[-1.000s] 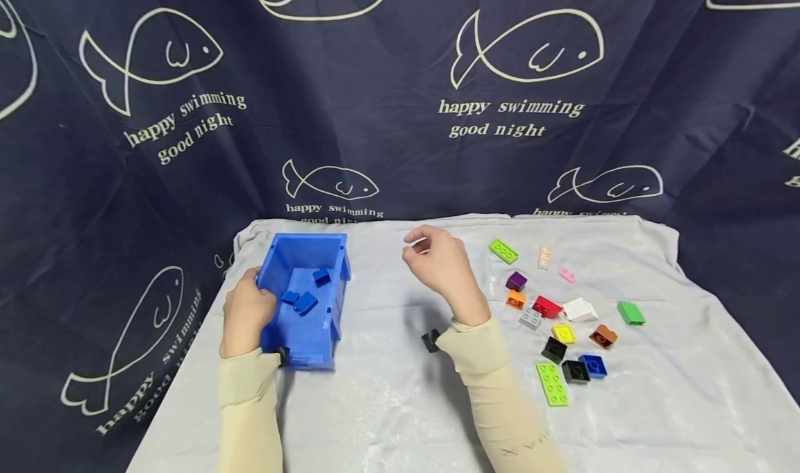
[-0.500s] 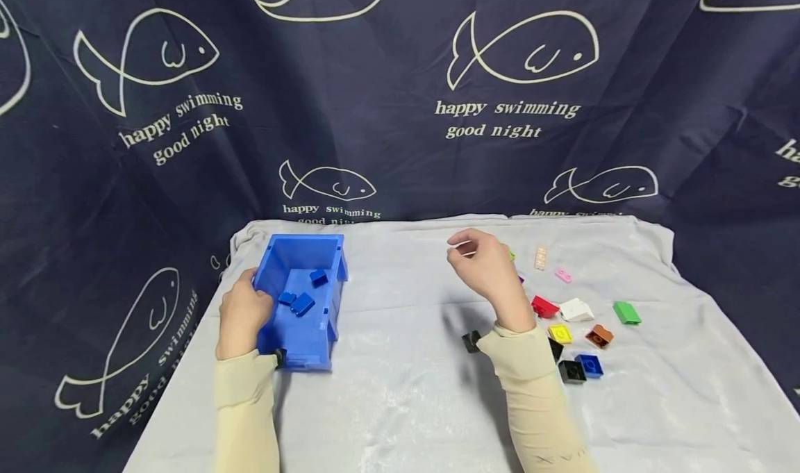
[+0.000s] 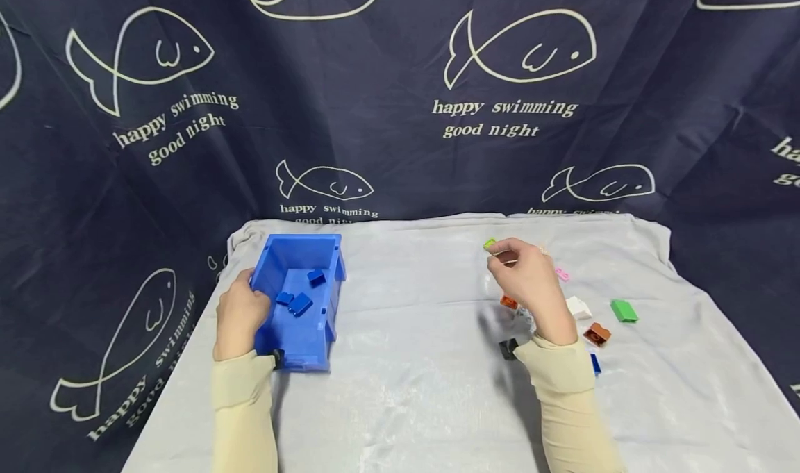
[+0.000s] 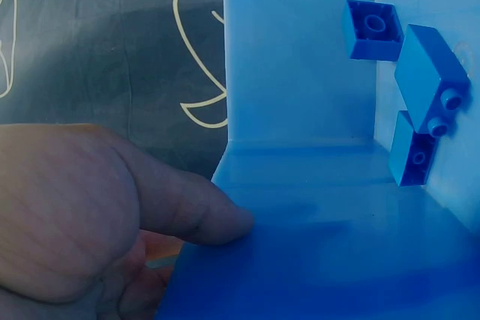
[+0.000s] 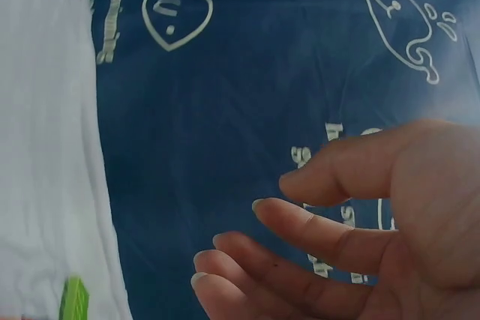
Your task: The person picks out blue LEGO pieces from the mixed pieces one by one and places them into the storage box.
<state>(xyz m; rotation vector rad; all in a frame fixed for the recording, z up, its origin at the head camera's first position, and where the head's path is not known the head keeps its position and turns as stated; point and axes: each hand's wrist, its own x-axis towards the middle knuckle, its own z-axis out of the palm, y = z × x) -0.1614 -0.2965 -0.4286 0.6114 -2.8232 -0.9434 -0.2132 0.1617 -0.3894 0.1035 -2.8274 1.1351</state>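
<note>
In the head view my left hand (image 3: 240, 313) grips the side wall of a blue plastic bin (image 3: 334, 313) at left. The left wrist view shows the thumb over the wall and some fingers outside. On the bin floor lie three blue building bricks (image 4: 431, 80). Over the loose bricks at right hovers my right hand (image 3: 531, 282), fingers loosely bent and thumb apart, holding nothing. A lime green brick (image 3: 489, 244) shows just beyond its fingertips; the right wrist view has that brick (image 5: 73, 301) apart from the fingers. Hand and sleeve hide several bricks.
Right of the right hand lie a white brick (image 3: 578, 308), a green brick (image 3: 623, 311), a brown brick (image 3: 597, 334) and a pink brick (image 3: 562, 274). An orange brick (image 3: 509, 301) shows below the hand. A dark fish-print curtain (image 3: 400, 112) hangs behind the white-covered table (image 3: 400, 389).
My right hand has moved rightward from mid-table, holding nothing, until it is over the loose bricks beside the lime green one. My left hand keeps its grip on the bin.
</note>
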